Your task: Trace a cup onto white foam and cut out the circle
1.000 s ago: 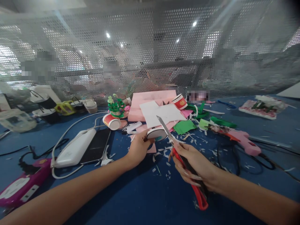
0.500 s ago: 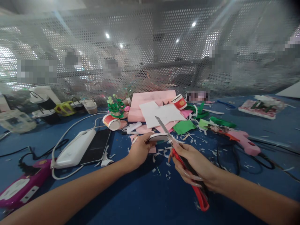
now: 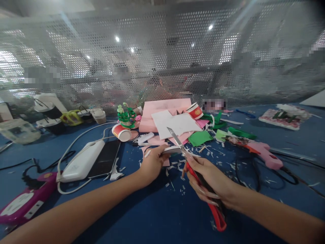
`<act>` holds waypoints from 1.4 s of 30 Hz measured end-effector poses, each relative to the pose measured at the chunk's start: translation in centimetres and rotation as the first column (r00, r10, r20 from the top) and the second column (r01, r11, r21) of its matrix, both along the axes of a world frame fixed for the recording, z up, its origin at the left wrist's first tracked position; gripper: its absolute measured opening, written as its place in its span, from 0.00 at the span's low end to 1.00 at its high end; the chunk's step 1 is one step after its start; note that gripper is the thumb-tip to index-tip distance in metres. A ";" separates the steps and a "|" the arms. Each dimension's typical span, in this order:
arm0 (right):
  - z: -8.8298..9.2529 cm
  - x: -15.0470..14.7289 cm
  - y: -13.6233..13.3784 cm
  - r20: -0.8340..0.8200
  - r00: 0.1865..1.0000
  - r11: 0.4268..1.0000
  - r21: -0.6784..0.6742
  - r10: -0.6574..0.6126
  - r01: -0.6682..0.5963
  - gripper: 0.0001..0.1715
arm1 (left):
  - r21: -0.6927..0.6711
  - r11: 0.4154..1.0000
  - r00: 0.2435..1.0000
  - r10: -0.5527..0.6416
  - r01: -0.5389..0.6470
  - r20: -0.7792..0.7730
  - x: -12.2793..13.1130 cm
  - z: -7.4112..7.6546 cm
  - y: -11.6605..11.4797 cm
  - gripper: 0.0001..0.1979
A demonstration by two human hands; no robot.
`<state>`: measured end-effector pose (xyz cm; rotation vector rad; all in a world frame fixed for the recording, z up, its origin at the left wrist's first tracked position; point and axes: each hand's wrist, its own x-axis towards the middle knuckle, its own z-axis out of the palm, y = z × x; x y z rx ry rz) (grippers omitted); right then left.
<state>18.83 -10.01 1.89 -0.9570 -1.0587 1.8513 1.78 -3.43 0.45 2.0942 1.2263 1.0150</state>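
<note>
My left hand [image 3: 151,166] pinches the near-left edge of a thin white disc [image 3: 172,149], tilted so that I see it almost edge-on. My right hand [image 3: 210,177] is wrapped round the red-handled scissors [image 3: 177,139], whose blades point up and to the left. The blades cross the right end of the disc; whether they bite into it I cannot tell. Behind both hands lie white paper sheets [image 3: 177,124] on a pink sheet [image 3: 149,117]. A green paper piece [image 3: 200,138] and white scraps lie close by.
On the left are a power bank [image 3: 82,161], a phone [image 3: 106,159] and a purple power strip [image 3: 30,196]. Paper cups [image 3: 122,132] lie tipped over. A pink glue gun [image 3: 266,154] with its cord rests at right. A perforated metal screen [image 3: 152,57] stands behind the table.
The disc has tilted flatter, so less of its face shows. The scissors have shifted slightly against its right end. Both hands stay in nearly the same place.
</note>
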 end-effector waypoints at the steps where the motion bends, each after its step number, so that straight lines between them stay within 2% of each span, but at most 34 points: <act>1: 0.0 0.0 0.0 0.000 1.000 1.000 0.000 0.003 -0.003 0.20 | 0.011 1.000 1.000 -0.004 0.005 -0.028 0.0 0.1 -0.2 0.08; 6: 0.1 0.0 0.1 0.010 1.000 1.000 -0.003 -0.012 0.012 0.20 | 0.009 1.000 0.997 0.031 -0.030 -0.067 0.1 0.2 -0.2 0.08; 12: 0.3 -0.2 0.0 0.029 1.000 1.000 -0.002 -0.006 0.006 0.19 | -0.079 0.997 0.993 0.021 -0.012 0.113 0.0 -0.3 0.8 0.12; 20: 0.6 -0.4 0.0 0.068 0.997 0.999 -0.014 -0.044 0.045 0.20 | -0.099 0.995 0.991 0.045 -0.032 0.123 0.0 -0.3 0.9 0.10; 27: 0.2 -0.3 0.0 0.092 0.994 0.999 -0.007 -0.050 0.051 0.20 | -0.068 0.995 0.997 0.073 -0.072 0.017 0.0 0.1 0.4 0.12; 31: 0.0 -0.3 0.1 0.090 0.995 0.999 0.000 -0.045 0.045 0.19 | -0.020 0.995 0.990 0.098 -0.100 -0.099 0.0 0.3 0.0 0.09; 37: -0.4 -0.3 0.0 0.077 0.997 0.999 0.018 -0.029 0.028 0.20 | 0.100 0.995 0.976 0.014 0.008 -0.217 0.1 0.5 -0.7 0.08; 42: -0.1 -0.3 0.0 0.073 0.997 0.999 0.019 -0.032 0.030 0.19 | 0.083 0.996 0.976 0.051 -0.034 -0.212 0.0 0.3 -0.4 0.07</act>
